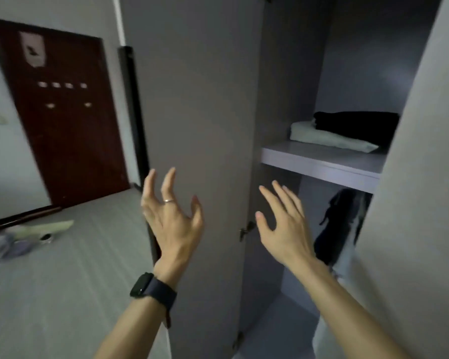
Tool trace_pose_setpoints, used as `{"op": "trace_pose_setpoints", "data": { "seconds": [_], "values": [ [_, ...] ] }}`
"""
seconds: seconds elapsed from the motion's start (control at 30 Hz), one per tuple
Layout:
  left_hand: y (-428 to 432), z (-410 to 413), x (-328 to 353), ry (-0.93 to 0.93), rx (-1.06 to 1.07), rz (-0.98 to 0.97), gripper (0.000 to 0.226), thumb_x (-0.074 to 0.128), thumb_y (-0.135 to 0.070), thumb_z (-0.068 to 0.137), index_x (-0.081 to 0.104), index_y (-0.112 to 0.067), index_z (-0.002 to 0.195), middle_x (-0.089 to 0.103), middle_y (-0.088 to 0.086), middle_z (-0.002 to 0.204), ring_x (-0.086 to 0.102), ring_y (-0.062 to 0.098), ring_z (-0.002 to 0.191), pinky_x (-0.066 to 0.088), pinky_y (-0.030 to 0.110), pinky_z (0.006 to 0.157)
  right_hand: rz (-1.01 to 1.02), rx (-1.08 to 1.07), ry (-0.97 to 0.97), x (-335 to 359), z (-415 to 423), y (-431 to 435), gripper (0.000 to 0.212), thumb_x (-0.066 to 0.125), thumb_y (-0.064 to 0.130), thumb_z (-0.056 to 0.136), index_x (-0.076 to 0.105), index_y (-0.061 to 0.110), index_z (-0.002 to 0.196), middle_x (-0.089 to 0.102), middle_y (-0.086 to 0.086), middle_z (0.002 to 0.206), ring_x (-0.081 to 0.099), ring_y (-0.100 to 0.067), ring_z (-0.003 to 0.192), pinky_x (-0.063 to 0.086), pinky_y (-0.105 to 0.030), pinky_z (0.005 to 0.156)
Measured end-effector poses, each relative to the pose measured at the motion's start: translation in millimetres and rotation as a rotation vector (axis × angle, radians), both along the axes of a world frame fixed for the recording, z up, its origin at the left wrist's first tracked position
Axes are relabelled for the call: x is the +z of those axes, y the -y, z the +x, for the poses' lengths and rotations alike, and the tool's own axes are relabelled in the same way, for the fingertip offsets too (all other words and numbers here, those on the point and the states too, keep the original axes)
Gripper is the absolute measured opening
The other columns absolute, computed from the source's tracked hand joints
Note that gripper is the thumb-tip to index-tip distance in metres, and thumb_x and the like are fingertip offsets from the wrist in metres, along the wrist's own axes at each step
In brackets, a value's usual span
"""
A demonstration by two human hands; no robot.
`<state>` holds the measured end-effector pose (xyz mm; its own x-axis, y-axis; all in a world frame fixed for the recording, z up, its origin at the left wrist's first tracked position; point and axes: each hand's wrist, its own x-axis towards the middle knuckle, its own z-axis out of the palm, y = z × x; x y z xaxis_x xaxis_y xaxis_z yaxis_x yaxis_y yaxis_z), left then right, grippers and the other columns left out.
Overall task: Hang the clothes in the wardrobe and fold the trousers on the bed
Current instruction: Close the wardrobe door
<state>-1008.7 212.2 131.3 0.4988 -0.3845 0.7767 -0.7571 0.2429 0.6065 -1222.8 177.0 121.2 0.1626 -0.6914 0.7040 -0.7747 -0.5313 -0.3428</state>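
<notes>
- While your left hand (171,216) and right hand (283,224) are raised at centre frame, both empty with fingers spread wide, the step in hand looks like a reach into the wardrobe (290,73).
- Wardrobe door (197,99): centre, swung open.
- Dark garment (340,216): hangs under the shelf (322,161), lower right.
- Folded clothes (329,138): white and black, on that shelf.
- Next move: probably fetching a piece from the bed (75,268), lower left. A blurred heap (24,237) lies at its left edge; no trousers identifiable.
- Room: brown door (62,112), upper left.
</notes>
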Motion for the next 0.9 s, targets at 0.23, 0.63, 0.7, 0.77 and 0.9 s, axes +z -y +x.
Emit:
{"op": "trace_pose_setpoints", "data": {
  "seconds": [0.23, 0.63, 0.7, 0.77, 0.9],
  "values": [
    [-9, 112, 22, -0.506, -0.371, 0.328, 0.08, 0.063, -0.034, 0.099, 0.014, -0.026, 0.161, 0.028, 0.008, 0.161, 0.033, 0.021, 0.146, 0.031, 0.038, 0.118, 0.369, 0.421, 0.017, 3, 154, -4, 0.069, 0.056, 0.043, 0.099, 0.02, 0.042, 0.158, 0.009, 0.014, 0.168, 0.009, -0.016, 0.153, 0.02, -0.035, 0.122],
    [-19, 93, 12, -0.335, -0.657, 0.423, 0.049, 0.069, -0.065, 0.084, 0.067, -0.029, 0.117, 0.073, 0.0, 0.114, 0.069, 0.018, 0.108, 0.056, 0.048, 0.096, 0.461, 0.544, 0.103, -19, 128, -10, 0.081, 0.059, 0.057, 0.094, 0.006, 0.054, 0.155, 0.004, 0.025, 0.166, 0.009, -0.003, 0.153, 0.021, -0.033, 0.123],
    [-27, 56, 12, -0.266, -0.714, 0.45, 0.04, 0.074, -0.059, 0.082, 0.066, -0.028, 0.107, 0.074, -0.004, 0.099, 0.072, 0.018, 0.098, 0.06, 0.046, 0.087, 0.446, 0.517, 0.207, -32, 93, -25, 0.083, 0.063, 0.056, 0.093, 0.011, 0.049, 0.157, 0.013, 0.025, 0.165, 0.014, 0.005, 0.15, 0.021, -0.027, 0.123],
    [-33, 11, 17, -0.19, -0.756, 0.453, 0.015, 0.076, -0.043, 0.087, 0.065, -0.033, 0.091, 0.071, -0.011, 0.085, 0.073, 0.011, 0.083, 0.061, 0.036, 0.075, 0.411, 0.47, 0.312, -39, 58, -36, 0.077, 0.064, 0.052, 0.093, 0.024, 0.04, 0.158, 0.037, 0.017, 0.159, 0.035, 0.005, 0.143, 0.034, -0.029, 0.119],
    [-23, -81, 14, -0.014, -0.805, 0.434, 0.011, 0.07, -0.04, 0.093, 0.066, -0.033, 0.1, 0.07, -0.011, 0.104, 0.073, 0.002, 0.083, 0.061, 0.036, 0.078, 0.351, 0.307, 0.462, -44, -11, -44, 0.057, 0.059, 0.047, 0.096, 0.043, 0.033, 0.15, 0.062, 0.015, 0.137, 0.057, 0.002, 0.125, 0.048, -0.03, 0.107]
  ]
}}
